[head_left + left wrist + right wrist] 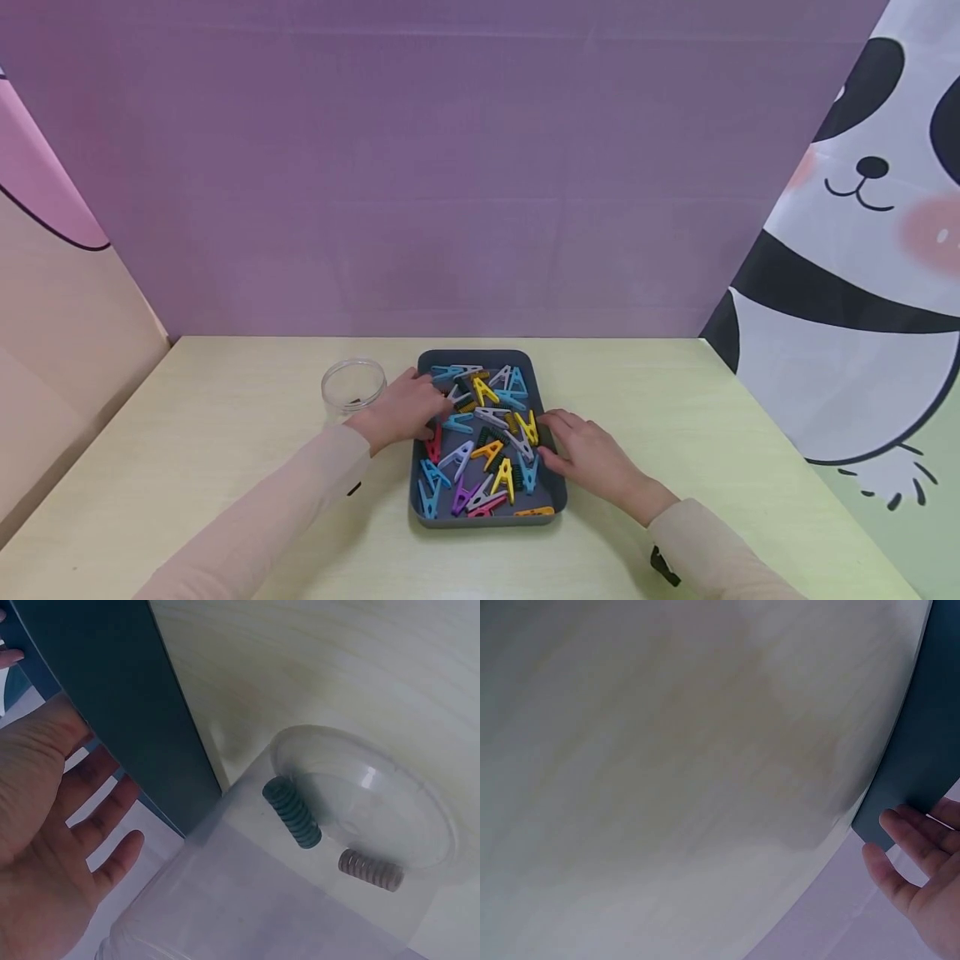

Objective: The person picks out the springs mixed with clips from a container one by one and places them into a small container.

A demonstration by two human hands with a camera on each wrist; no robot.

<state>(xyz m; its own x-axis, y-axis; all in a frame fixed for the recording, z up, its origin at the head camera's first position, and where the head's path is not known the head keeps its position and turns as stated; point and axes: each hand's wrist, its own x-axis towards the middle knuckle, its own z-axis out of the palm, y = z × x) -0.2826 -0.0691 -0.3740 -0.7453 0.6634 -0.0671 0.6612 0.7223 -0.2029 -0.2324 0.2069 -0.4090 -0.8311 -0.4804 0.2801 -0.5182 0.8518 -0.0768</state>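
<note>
A dark grey tray [487, 522] holds many plastic clothespins in several colours, such as a yellow clothespin [503, 481], with small coil springs among them. My left hand [408, 408] reaches over its left wall, thumb and fingers apart above the contents. In the left wrist view the tray wall hides the fingertips, and the other fingers are loosely bent. At the right rim my right hand [592, 458] rests with relaxed fingers, touching the tray's edge. Beside my left wrist stands a clear plastic jar [354, 385]; a green spring [292, 813] and a brownish spring [370, 870] lie in it.
The pale wooden table [675, 417] extends around the tray on both sides. A purple backdrop [450, 183] rises behind its far edge. A panda print [870, 333] covers the right-hand screen. The jar stands close to the left forearm.
</note>
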